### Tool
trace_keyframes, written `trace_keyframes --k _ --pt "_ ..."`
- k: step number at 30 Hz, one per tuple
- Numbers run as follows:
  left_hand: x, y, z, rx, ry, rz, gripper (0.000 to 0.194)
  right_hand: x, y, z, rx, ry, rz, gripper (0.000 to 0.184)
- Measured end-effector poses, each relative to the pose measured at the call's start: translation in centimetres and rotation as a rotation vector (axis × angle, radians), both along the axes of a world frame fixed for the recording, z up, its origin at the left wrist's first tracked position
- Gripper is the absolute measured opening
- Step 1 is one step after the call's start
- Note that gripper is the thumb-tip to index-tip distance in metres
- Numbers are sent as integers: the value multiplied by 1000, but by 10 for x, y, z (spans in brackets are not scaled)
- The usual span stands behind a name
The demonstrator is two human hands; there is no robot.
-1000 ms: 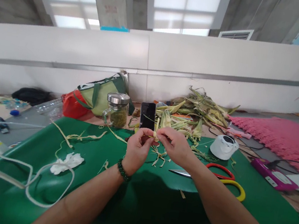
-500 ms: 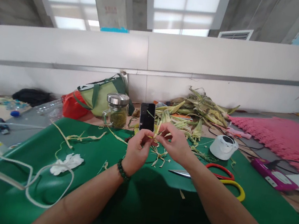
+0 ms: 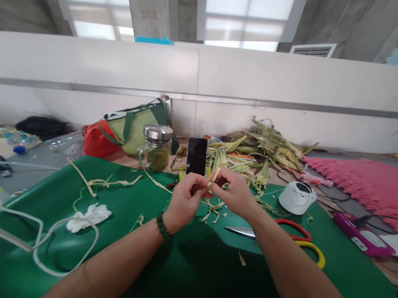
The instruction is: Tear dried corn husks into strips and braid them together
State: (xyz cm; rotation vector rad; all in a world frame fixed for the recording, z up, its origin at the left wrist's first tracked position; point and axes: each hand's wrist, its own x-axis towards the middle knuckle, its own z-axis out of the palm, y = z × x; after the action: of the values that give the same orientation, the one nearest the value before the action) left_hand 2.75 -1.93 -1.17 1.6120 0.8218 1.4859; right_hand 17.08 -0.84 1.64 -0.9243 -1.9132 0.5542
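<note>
Above the green mat [image 3: 162, 284], my left hand [image 3: 186, 198] and my right hand [image 3: 235, 192] meet, fingertips nearly touching. Between them is a pale yellow strip of corn husk [image 3: 216, 174], pinched by both. Its upper end sticks up beside my right fingers; the rest is partly hidden by the fingertips. A bead bracelet [image 3: 163, 226] circles my left wrist. Just beyond the hands stands a dark-screened phone [image 3: 196, 154]. Below them on the mat lies a small knotted piece of husk [image 3: 213, 212]. Scissors [image 3: 294, 229] with red and yellow handles rest partly under my right forearm.
A lidded glass jar [image 3: 157, 150] and a green bag [image 3: 136, 131] stand at the back left. Dried corn husks [image 3: 271, 145] are heaped at the back. To the right are a white container [image 3: 297, 198] and a purple power strip [image 3: 361, 235]. A white cable [image 3: 38, 244] loops at left.
Both hands have shifted slightly to the right and down with the husk strip. The strip's upper end now leans more to the right. Things on the mat lie as before.
</note>
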Motion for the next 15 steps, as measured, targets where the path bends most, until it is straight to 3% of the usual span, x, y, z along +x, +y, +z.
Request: trace_keyframes --k 3,7,12,15 --pt "0 0 2 -17 -31 -8 10 -2 1 -5 198 -45 -79 6" --pt "-1 -1 7 -146 -106 -91 21 -2 3 -10 285 -10 -52 6" --pt "-8 3 10 -211 -86 -150 45 -1 2 -8 246 107 6 6" --pt "-13 7 10 -206 -42 -141 35 6 0 -2 90 151 94 6"
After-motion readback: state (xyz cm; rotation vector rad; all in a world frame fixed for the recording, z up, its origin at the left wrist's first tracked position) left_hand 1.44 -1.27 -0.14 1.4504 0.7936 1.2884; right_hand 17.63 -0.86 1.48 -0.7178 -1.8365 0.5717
